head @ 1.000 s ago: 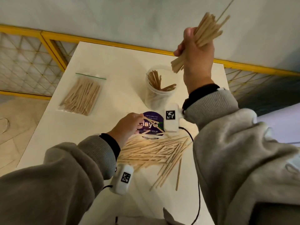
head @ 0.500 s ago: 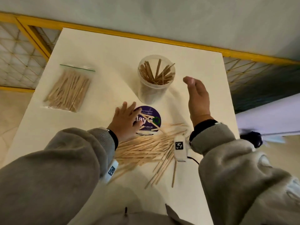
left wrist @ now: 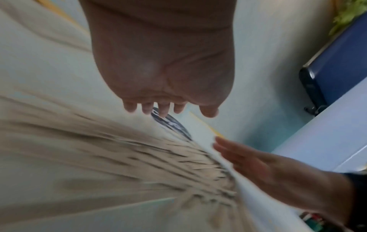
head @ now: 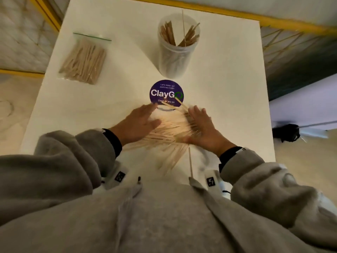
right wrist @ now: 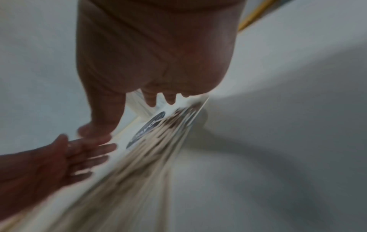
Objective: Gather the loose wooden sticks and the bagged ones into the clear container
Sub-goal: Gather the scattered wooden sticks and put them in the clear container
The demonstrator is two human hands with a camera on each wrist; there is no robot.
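A pile of loose wooden sticks (head: pixel 167 132) lies on the white table (head: pixel 218 88) near me. My left hand (head: pixel 138 123) lies flat on the pile's left side with straight fingers. My right hand (head: pixel 202 126) rests flat on the pile's right side, fingers spread. The clear container (head: pixel 176 50) stands upright at the far middle with several sticks inside. A zip bag of sticks (head: pixel 83 60) lies at the far left. Both wrist views are blurred: the left hand (left wrist: pixel 164 87) and the right hand (right wrist: pixel 151 75) hover with fingers extended over the sticks (left wrist: pixel 99 164).
A round purple ClayGo sticker (head: pixel 166 94) is stuck to the table between the pile and the container. One stick (head: pixel 190 162) lies apart near the table's front edge. Yellow railing (head: pixel 291 26) runs behind the table.
The right hand dropped its bundle into the container, then came down onto the pile. The left hand slid from the sticker back onto the pile's left side.
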